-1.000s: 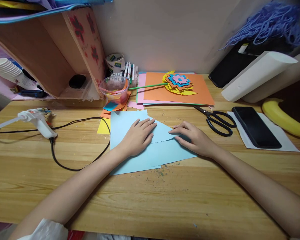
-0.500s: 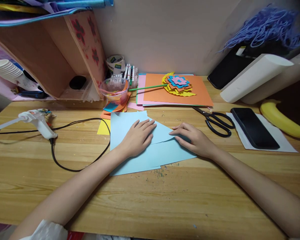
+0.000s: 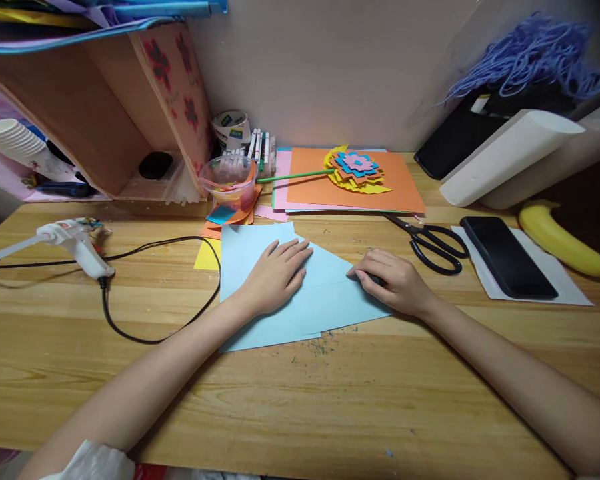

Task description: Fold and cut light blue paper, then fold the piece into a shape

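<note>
Under outspread left hand (image 3: 276, 279) and curled right hand (image 3: 395, 281), grip unclear, lies blue paper (image 3: 325, 304).

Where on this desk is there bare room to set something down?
The widest bare desk, lightly flecked, lies in front of the blue paper, between left forearm and right forearm. Another patch lies between the black cord, left forearm and front edge. Behind the paper it is crowded: tub, markers, paper flower.
</note>
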`<state>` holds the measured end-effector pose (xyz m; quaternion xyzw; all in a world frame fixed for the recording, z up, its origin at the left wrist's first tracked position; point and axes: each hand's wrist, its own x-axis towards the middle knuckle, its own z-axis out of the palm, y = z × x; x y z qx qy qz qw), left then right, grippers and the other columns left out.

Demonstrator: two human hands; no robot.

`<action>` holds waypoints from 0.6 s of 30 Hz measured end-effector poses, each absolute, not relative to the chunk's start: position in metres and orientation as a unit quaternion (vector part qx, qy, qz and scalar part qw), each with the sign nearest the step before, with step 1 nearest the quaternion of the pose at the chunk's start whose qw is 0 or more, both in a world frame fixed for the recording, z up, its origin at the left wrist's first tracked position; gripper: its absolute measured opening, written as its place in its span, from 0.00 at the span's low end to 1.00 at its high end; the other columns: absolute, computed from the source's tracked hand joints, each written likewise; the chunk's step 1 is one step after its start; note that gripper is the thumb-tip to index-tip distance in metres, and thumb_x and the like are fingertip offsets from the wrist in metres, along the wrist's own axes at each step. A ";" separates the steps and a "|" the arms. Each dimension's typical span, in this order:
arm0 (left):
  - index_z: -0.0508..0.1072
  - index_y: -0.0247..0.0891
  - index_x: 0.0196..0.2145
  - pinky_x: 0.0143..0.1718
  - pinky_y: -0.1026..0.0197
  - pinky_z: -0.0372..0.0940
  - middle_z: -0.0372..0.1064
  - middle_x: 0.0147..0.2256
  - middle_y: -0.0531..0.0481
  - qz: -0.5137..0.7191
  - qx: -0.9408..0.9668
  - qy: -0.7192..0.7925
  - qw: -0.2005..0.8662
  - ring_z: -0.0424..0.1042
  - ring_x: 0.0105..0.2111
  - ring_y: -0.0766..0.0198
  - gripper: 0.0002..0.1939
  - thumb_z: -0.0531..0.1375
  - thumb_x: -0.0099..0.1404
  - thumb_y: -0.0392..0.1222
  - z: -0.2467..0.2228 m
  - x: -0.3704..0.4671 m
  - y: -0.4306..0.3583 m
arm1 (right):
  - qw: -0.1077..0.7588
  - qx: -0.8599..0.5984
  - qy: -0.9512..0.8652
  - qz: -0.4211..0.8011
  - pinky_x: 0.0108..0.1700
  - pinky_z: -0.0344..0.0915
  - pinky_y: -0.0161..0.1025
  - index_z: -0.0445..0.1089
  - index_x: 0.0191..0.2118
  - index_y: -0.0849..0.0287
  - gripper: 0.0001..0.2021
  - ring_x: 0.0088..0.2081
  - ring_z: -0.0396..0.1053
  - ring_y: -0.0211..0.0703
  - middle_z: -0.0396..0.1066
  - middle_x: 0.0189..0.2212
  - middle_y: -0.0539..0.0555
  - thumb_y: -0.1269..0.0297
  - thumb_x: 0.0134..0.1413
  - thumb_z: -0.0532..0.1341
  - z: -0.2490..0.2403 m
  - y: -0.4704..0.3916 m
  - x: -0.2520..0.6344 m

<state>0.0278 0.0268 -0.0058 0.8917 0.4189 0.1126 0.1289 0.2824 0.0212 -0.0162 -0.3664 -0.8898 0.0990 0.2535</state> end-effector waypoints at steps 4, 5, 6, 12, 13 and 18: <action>0.54 0.43 0.59 0.60 0.47 0.44 0.52 0.60 0.50 0.111 0.893 0.417 0.129 0.49 0.60 0.60 0.23 0.44 0.67 0.41 -0.006 0.028 0.027 | 0.239 -0.373 -0.892 0.094 0.34 0.61 0.40 0.69 0.34 0.57 0.07 0.32 0.65 0.43 0.69 0.29 0.54 0.69 0.55 0.53 -0.015 0.020 0.282; 0.54 0.43 0.59 0.60 0.47 0.44 0.52 0.60 0.50 0.111 0.893 0.417 0.129 0.49 0.60 0.60 0.23 0.44 0.67 0.41 -0.006 0.027 0.027 | 0.236 -0.373 -0.892 0.095 0.34 0.61 0.41 0.69 0.34 0.57 0.07 0.32 0.65 0.43 0.69 0.30 0.55 0.69 0.55 0.53 -0.015 0.020 0.282; 0.54 0.43 0.59 0.60 0.47 0.44 0.52 0.60 0.50 0.112 0.893 0.417 0.129 0.49 0.60 0.60 0.23 0.44 0.67 0.41 -0.006 0.027 0.027 | 0.234 -0.371 -0.893 0.096 0.35 0.62 0.41 0.69 0.35 0.57 0.08 0.33 0.66 0.43 0.70 0.30 0.55 0.69 0.56 0.53 -0.015 0.020 0.282; 0.54 0.43 0.59 0.60 0.48 0.44 0.51 0.60 0.50 0.111 0.893 0.417 0.127 0.49 0.60 0.60 0.22 0.44 0.67 0.42 -0.006 0.027 0.027 | 0.229 -0.368 -0.896 0.096 0.34 0.61 0.40 0.69 0.34 0.58 0.08 0.31 0.64 0.42 0.69 0.29 0.55 0.70 0.56 0.53 -0.014 0.020 0.283; 0.54 0.42 0.59 0.60 0.48 0.44 0.51 0.60 0.50 0.111 0.893 0.417 0.127 0.49 0.60 0.60 0.22 0.44 0.67 0.42 -0.006 0.028 0.027 | 0.228 -0.368 -0.896 0.095 0.34 0.60 0.40 0.69 0.34 0.58 0.08 0.31 0.64 0.42 0.68 0.28 0.54 0.70 0.56 0.53 -0.015 0.020 0.283; 0.53 0.43 0.59 0.60 0.47 0.45 0.52 0.60 0.51 0.113 0.893 0.416 0.127 0.49 0.60 0.60 0.23 0.44 0.67 0.41 -0.006 0.028 0.027 | 0.230 -0.365 -0.898 0.089 0.33 0.59 0.40 0.69 0.34 0.59 0.08 0.30 0.62 0.42 0.66 0.27 0.54 0.70 0.56 0.53 -0.015 0.020 0.282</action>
